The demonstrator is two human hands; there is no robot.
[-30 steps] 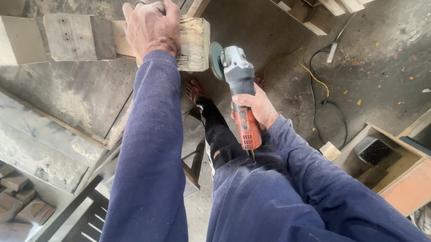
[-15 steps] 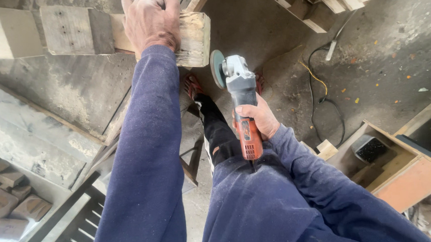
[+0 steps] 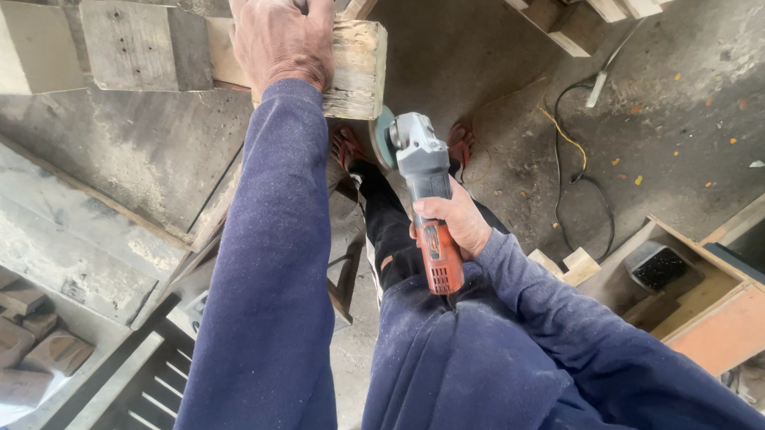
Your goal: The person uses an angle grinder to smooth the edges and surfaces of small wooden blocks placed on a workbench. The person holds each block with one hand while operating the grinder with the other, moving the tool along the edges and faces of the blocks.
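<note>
While I look down from the head camera, my left hand (image 3: 281, 33) lies flat on top of a rough wooden block (image 3: 353, 64), its fingers (image 3: 301, 1) curled over the far edge and pressing the block down. That block is the end of a pale plank (image 3: 129, 45) that runs away to the left of the hand, across a grey, weathered worktop (image 3: 126, 159). My right hand (image 3: 453, 224) is wrapped around the body of an angle grinder (image 3: 420, 187), fingers closed tight on its red and grey handle. I see the grinder just below the block, at its right corner; its disc (image 3: 384, 138) sits right under the block's lower edge, though I cannot tell whether it touches the wood. Both arms wear dark blue sleeves dusted with fine specks. Under the grinder I make out dark trousers and red footwear (image 3: 460, 141) on the concrete floor (image 3: 682, 95). Right of the grinder, a black cable (image 3: 573, 179) loops across that floor. Further right and lower stands an open wooden box (image 3: 710, 302) with an orange side. Up and right of the block, cut timber pieces (image 3: 581, 4) lie stacked. Well left of the grinder, near the picture's edge, sit several small brown blocks (image 3: 22, 338).
</note>
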